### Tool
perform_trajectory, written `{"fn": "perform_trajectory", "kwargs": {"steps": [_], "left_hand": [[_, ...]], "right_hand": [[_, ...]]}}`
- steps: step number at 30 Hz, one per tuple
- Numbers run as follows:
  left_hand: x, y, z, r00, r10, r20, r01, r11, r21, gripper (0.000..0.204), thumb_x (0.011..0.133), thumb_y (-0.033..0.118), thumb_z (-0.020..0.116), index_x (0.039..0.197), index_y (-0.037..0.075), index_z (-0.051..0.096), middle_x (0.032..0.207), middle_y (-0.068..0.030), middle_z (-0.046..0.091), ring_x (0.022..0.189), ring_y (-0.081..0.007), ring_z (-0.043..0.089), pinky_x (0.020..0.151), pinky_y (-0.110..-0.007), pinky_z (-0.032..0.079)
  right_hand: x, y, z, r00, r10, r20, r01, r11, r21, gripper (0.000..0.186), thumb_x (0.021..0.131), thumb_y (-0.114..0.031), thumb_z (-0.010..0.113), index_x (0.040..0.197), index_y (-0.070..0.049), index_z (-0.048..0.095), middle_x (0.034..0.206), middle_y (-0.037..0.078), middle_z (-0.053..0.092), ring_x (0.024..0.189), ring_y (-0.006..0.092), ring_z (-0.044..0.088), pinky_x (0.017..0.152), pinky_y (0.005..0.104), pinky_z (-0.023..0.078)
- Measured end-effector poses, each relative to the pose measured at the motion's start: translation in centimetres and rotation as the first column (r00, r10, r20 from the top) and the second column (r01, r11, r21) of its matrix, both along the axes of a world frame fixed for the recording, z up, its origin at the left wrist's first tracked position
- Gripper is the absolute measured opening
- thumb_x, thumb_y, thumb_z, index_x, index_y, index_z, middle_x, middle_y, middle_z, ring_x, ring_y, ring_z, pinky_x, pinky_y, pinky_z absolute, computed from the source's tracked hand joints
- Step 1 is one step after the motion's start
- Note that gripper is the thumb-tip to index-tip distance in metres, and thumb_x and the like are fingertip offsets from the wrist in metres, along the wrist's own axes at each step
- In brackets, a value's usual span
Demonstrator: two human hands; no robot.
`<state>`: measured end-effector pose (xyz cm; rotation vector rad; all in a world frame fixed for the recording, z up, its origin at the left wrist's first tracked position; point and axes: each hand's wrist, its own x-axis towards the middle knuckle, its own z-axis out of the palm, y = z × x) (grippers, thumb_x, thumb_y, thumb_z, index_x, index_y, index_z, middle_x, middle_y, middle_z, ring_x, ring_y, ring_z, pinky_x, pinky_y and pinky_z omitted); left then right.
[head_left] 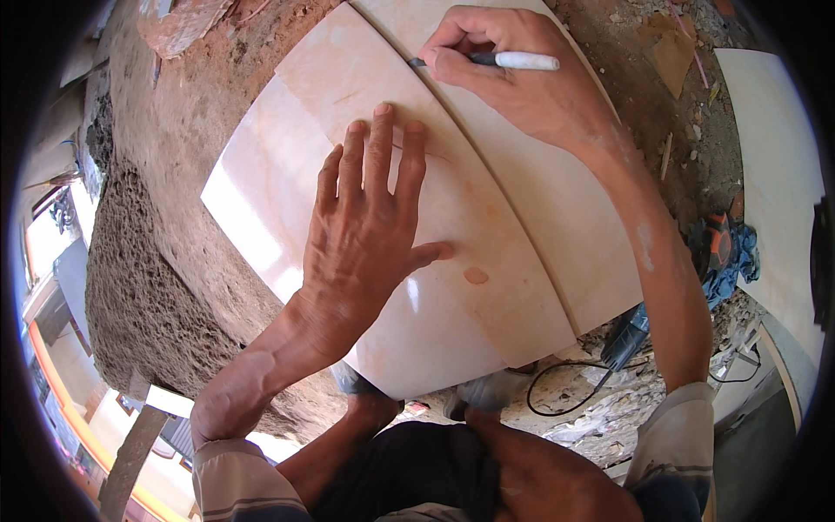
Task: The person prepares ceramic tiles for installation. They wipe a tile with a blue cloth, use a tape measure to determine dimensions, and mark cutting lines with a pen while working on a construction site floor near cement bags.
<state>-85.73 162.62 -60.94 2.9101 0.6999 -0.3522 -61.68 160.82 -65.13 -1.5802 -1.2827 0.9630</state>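
Observation:
A glossy cream tile [487, 304] with faint orange marbling lies in front of me, overlapping a second cream tile [574, 235] on its right. My left hand [365, 209] rests flat on the upper tile, fingers spread and pointing away from me. Near the far end of the upper tile's right edge, my right hand [496, 65] grips a marker pen [526, 60] with a white barrel and dark front. Its tip meets that edge, where the two tiles overlap. A short thin dark line shows on the upper tile beyond my left fingertips.
To the right lie a blue-and-black power tool [626, 335] with a black cord [532, 396], and an orange-and-black tape measure [718, 239] on blue cloth. Another pale tile [774, 130] stands at the far right. Rough, sandy ground [200, 174] and rubble surround the tiles.

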Motion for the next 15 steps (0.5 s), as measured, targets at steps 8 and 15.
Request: {"fn": "perform_trajectory", "kwargs": {"steps": [8, 15], "left_hand": [[-0.2, 0.2, -0.5, 0.998, -0.064, 0.02, 0.064, 0.997, 0.037, 0.126, 0.07, 0.061, 0.092, 0.165, 0.0, 0.035, 0.165, -0.0277, 0.039, 0.147, -0.0455, 0.047, 0.12, -0.055, 0.044], [-0.4, 0.6, -1.2, 0.994, -0.1, 0.045, 0.097, 0.992, 0.078, 0.117, 0.075, 0.061, 0.091, 0.166, 0.011, 0.037, 0.167, -0.0201, 0.043, 0.146, -0.0419, 0.053, 0.117, -0.055, 0.049]], "right_hand": [[-0.8, -9.0, -0.8, 1.0, 0.0, 0.001, 0.0, 1.0, -0.024, 0.018, 0.105, -0.016, 0.072, 0.11, 0.001, 0.075, 0.083, 0.0, 0.069, 0.075, 0.0033, 0.058, 0.067, 0.0238, 0.048], [-1.6, -18.2, 0.6, 0.999, -0.034, -0.036, 0.027, 0.984, -0.178, 0.013, 0.104, -0.01, 0.072, 0.112, 0.0, 0.076, 0.091, -0.001, 0.074, 0.073, 0.0008, 0.057, 0.064, 0.0218, 0.045]]}}
